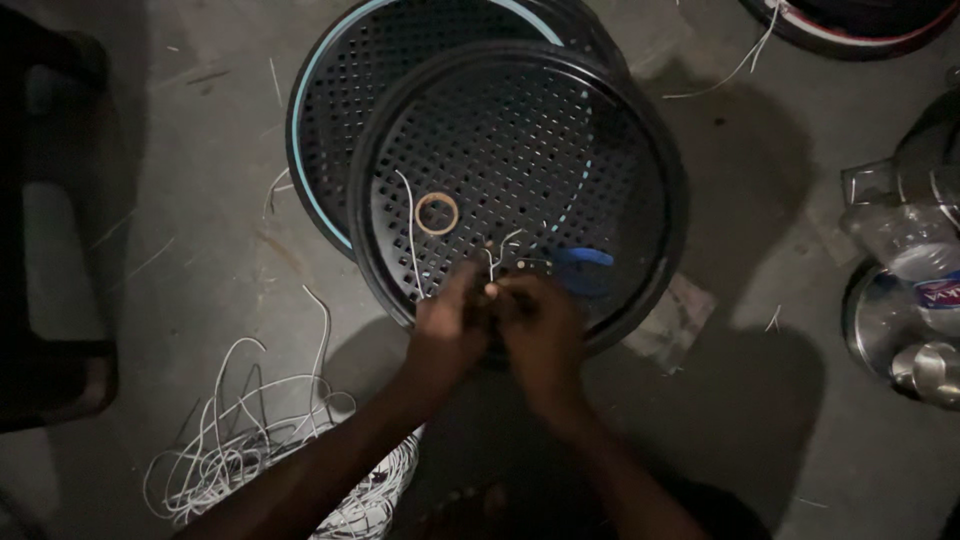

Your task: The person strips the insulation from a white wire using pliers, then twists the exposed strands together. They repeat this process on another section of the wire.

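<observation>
A round black perforated tray (640, 130) lies on the grey floor, stacked on a second one with a light blue rim (300, 130). My left hand (448, 335) and my right hand (540, 330) meet at the top tray's near edge, fingers pinched on a thin white wire (492, 262) that sticks up through the holes. Another white wire strand (410, 230) lies across the tray. Beside it rests a small tan ring (437, 213). A blue-handled tool (583, 258) lies on the tray just right of my hands.
A tangled bundle of white wire (240, 450) lies on the floor at the lower left. A clear plastic bottle (915, 250) and a metal vessel (900, 335) stand at the right. A dark object (50, 250) fills the left edge. Another round rim (850, 30) shows top right.
</observation>
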